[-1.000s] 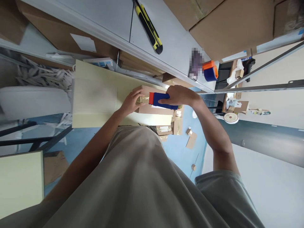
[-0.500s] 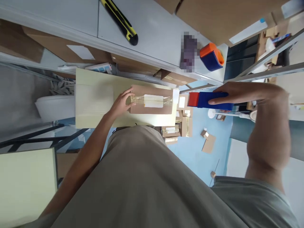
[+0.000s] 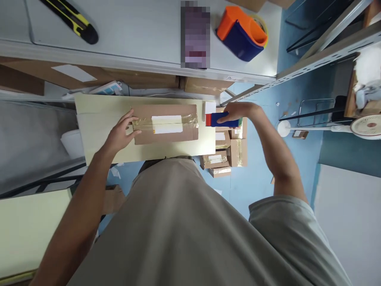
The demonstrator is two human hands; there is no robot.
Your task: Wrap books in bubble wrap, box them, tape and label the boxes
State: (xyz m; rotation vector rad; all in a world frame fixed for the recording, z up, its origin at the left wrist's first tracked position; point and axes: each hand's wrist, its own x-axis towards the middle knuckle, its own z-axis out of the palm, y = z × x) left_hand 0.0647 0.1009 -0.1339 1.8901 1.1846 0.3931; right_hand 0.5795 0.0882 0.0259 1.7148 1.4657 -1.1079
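A taped cardboard box (image 3: pixel 166 137) with a white label (image 3: pixel 167 124) lies on the pale yellow tabletop (image 3: pixel 104 153). At its left end, my left hand (image 3: pixel 120 133) holds the box, with thumb and fingers spread across the corners. My right hand (image 3: pixel 235 113) is wrapped round a blue and red tape dispenser (image 3: pixel 220 120). The dispenser's red front points left, just off the box's right end. By that end of the table there is also a small white piece (image 3: pixel 210 107).
A shelf (image 3: pixel 133 39) above the table carries a yellow-black utility knife (image 3: pixel 74 22), an orange and blue tape dispenser (image 3: pixel 244 33) and a blurred-out object (image 3: pixel 195 37). Stacked cardboard boxes (image 3: pixel 238 153) stand on the blue floor to the right. A white fan (image 3: pixel 369 126) is farther right.
My right hand has brought the tape dispenser left, close to the box's right end. My left hand stays on the box's left end. The view has shifted, bringing the shelf closer.
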